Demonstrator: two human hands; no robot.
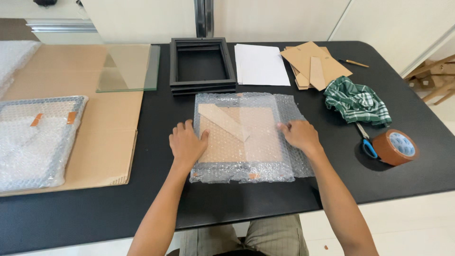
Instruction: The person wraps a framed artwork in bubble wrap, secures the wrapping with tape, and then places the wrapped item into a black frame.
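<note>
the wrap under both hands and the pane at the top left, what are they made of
The wrap looks like clear plastic bubble wrap: rows of small air cells, brown board showing through. The pane seems to be glass: see-through, glossy, with a greenish edge. Both hands rest flat on the wrap.

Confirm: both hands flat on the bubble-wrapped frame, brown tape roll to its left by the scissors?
Not quite. In the head view the tape roll lies to the right of the bubble-wrapped frame, by the scissors. Left hand and right hand do rest on it.
</note>
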